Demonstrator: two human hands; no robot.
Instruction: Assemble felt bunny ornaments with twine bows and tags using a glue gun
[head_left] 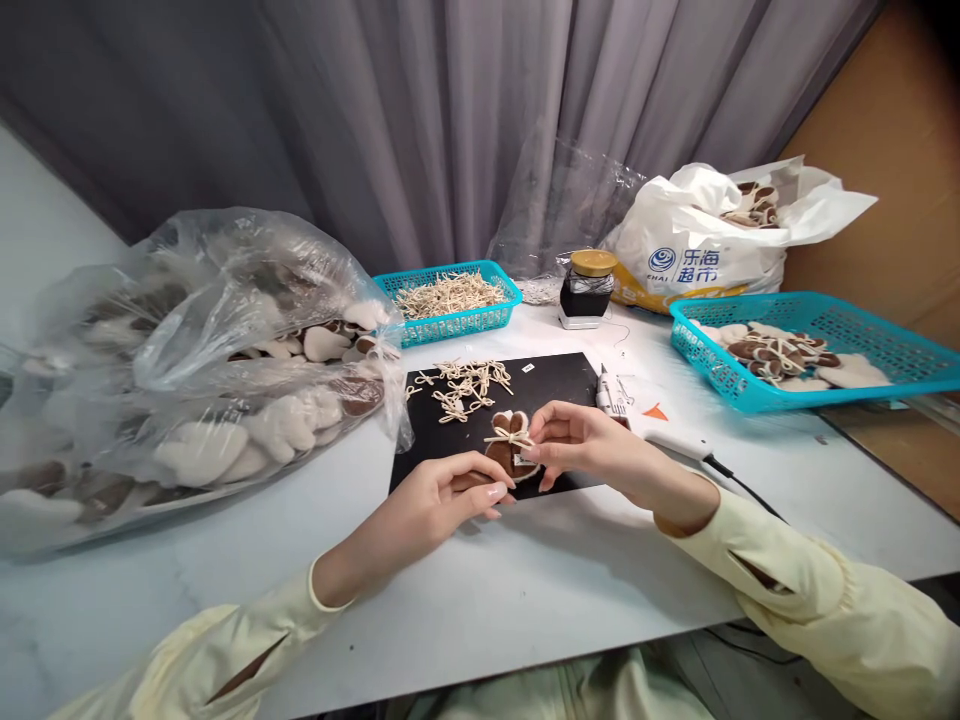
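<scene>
A small brown and cream heart-shaped plush piece lies on a black mat in front of me. A cream string bow sits on top of it. My right hand pinches the bow from the right with fingertips pressed together. My left hand grips the lower left edge of the plush piece, fingers curled. Several loose string bows lie on the mat just behind.
A large clear bag of plush pieces fills the left. A teal basket of strings stands behind the mat, beside a dark jar. A glue gun lies right of the mat. A teal tray and white bag sit right.
</scene>
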